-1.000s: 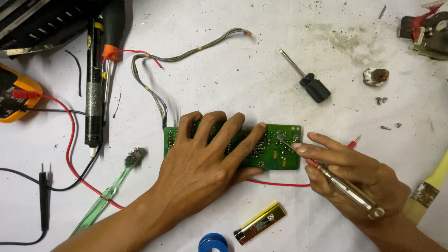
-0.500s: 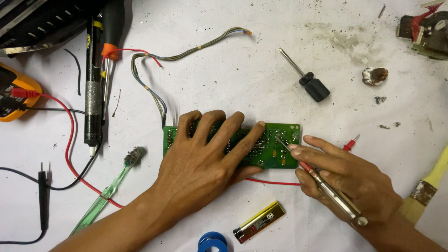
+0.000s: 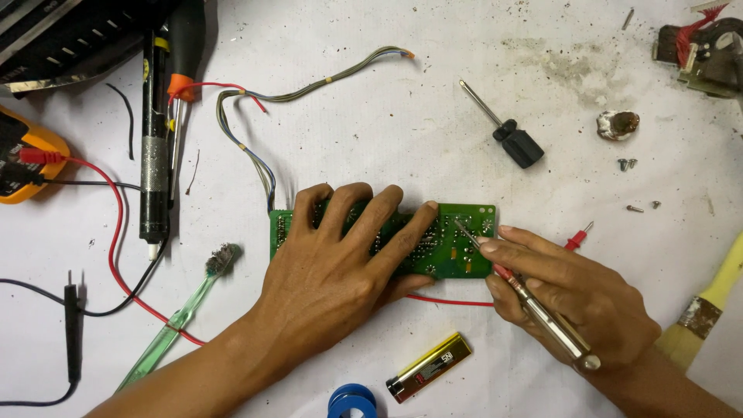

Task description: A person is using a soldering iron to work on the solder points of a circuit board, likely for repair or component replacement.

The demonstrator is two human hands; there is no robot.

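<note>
A green circuit board (image 3: pixel 463 249) lies solder side up on the white table. My left hand (image 3: pixel 340 259) lies flat across it with the fingers spread, pinning it down. My right hand (image 3: pixel 576 294) grips a slim metal tester screwdriver (image 3: pixel 534 308) like a pen, its tip touching the board near the right end. A bundle of grey wires (image 3: pixel 309 93) runs from the board's left end toward the back.
A black-handled screwdriver (image 3: pixel 507 135) lies behind the board. At the left are a yellow multimeter (image 3: pixel 23 155), its red lead (image 3: pixel 116 240), a black probe (image 3: pixel 72 329), a solder sucker (image 3: pixel 153 139) and a green toothbrush (image 3: pixel 182 313). Lighter (image 3: pixel 429 368), blue roll (image 3: pixel 352 402), paintbrush (image 3: pixel 704 310), loose screws (image 3: pixel 627 164).
My right hand and the tester screwdriver have shifted slightly left along the board's right end. The left hand stays pressed on the board.
</note>
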